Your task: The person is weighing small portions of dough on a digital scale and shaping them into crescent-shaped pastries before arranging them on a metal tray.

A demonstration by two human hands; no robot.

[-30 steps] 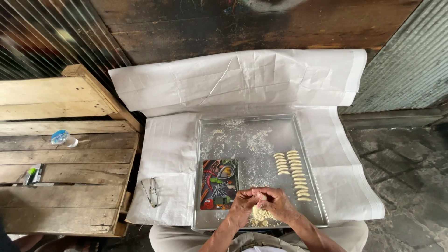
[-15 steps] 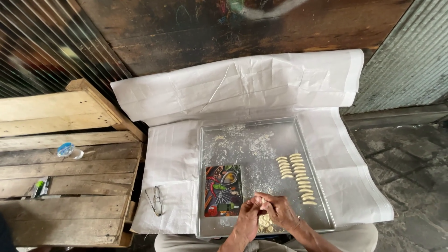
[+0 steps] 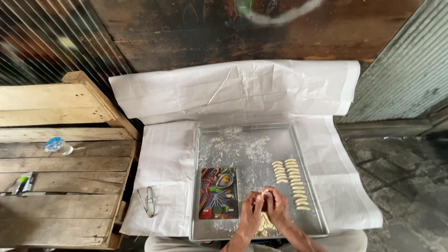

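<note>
My left hand (image 3: 251, 208) and my right hand (image 3: 277, 206) meet over the near part of a flour-dusted metal tray (image 3: 247, 149), fingertips pressed together around a small pale piece of dough (image 3: 265, 192). Beneath the hands lies a heap of dough bits (image 3: 264, 228). To the right, two rows of several shaped dough pieces (image 3: 291, 183) lie on the tray. A colourful printed cutting board (image 3: 219, 193) rests on the tray just left of my left hand.
White paper (image 3: 233, 93) covers the surface under and behind the tray. Folded eyeglasses (image 3: 148, 200) lie on the paper at left. A wooden pallet (image 3: 60, 163) at far left carries a small plastic bottle (image 3: 58, 145) and a green-tipped object (image 3: 21, 183). Corrugated metal wall at right.
Both hands stay together over the near edge of the tray, working the dough piece. The view has shifted slightly; the tray's contents have not moved.
</note>
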